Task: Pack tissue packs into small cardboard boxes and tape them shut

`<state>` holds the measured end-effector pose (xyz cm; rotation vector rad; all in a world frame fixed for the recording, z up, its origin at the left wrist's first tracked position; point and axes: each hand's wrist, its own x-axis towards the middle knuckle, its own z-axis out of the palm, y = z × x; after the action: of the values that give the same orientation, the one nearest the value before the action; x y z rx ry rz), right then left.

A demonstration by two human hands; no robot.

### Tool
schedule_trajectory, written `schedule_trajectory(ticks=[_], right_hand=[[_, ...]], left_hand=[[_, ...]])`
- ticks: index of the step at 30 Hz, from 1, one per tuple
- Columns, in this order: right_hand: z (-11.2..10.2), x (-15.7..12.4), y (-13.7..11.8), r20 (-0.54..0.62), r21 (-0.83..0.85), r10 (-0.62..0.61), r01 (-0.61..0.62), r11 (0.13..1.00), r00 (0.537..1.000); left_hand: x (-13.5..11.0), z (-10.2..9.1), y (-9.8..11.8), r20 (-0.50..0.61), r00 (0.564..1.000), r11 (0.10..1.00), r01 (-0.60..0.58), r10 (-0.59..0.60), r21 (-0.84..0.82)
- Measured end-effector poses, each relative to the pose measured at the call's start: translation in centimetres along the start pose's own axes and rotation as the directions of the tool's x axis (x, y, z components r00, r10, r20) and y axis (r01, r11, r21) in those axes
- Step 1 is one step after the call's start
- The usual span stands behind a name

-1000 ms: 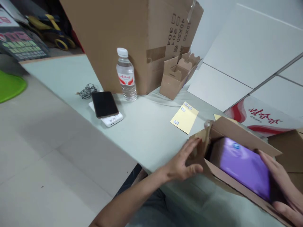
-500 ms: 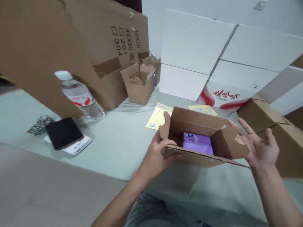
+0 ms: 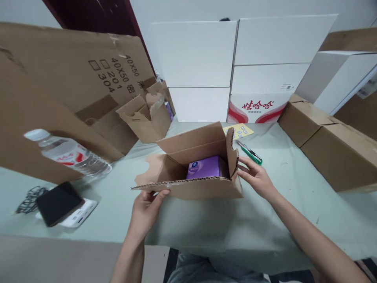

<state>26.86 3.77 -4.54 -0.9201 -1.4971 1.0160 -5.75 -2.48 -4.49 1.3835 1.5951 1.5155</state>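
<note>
An open cardboard box (image 3: 188,173) stands on the pale green table top (image 3: 273,212), its flaps up. Inside lies a purple soft package (image 3: 203,168), its lower part hidden by the front flap. My left hand (image 3: 147,208) grips the front flap's corrugated edge from below, thumb on top. My right hand (image 3: 255,177) is at the box's right side, with its fingertips against the right flap and its fingers apart. A green-handled utility knife (image 3: 249,152) lies just beyond those fingers.
A large cardboard sheet (image 3: 59,90) leans at the left, before a small open carton (image 3: 145,118) and a water bottle (image 3: 69,155). A phone (image 3: 59,204) rests on a white power bank (image 3: 79,214). Stacked white boxes (image 3: 232,67) and brown cartons (image 3: 326,145) stand behind and right.
The view has swung right, bringing the utility knife into sight. My right hand has come from the air to the box's right flap. My left hand has shifted to the front flap's edge.
</note>
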Motion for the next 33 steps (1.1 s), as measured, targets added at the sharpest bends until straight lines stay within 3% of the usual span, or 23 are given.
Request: schedule_trajectory(ticks=[7, 12, 18, 28, 31, 33], right_hand=[[-0.2, -1.1, -3.3, 0.025, -0.321, -0.304, 0.296, 0.9, 0.952], [0.1, -1.3, -4.7, 0.054, -0.443, -0.382, 0.365, 0.819, 0.923], [0.1, -1.1, -5.6, 0.097, -0.604, -0.343, 0.329, 0.726, 0.935], [0.3, -1.0, -4.9, 0.03, -0.674, -0.253, 0.206, 0.709, 0.967], [-1.3, 1.0, -3.1, 0.004, -0.735, -0.158, 0.11, 0.669, 0.987], [-2.4, 3.9, -1.1, -0.043, -0.79, -0.081, 0.016, 0.613, 0.996]], left_hand=[[-0.2, 0.2, 0.1, -0.003, 1.0, 1.0, 0.021, -0.021, -0.004], [-0.6, 0.4, 0.8, 0.019, 1.0, 1.0, 0.012, -0.012, 0.009], [-1.3, 0.8, 1.5, 0.027, 1.0, 1.0, 0.0, 0.0, 0.014], [-1.6, 1.1, 1.9, 0.036, 0.999, 0.998, 0.01, -0.012, 0.054], [-1.9, 0.6, 1.7, 0.031, 0.999, 0.997, 0.009, -0.011, 0.082], [-2.2, 0.1, 1.5, 0.015, 1.0, 0.995, 0.016, -0.017, 0.096]])
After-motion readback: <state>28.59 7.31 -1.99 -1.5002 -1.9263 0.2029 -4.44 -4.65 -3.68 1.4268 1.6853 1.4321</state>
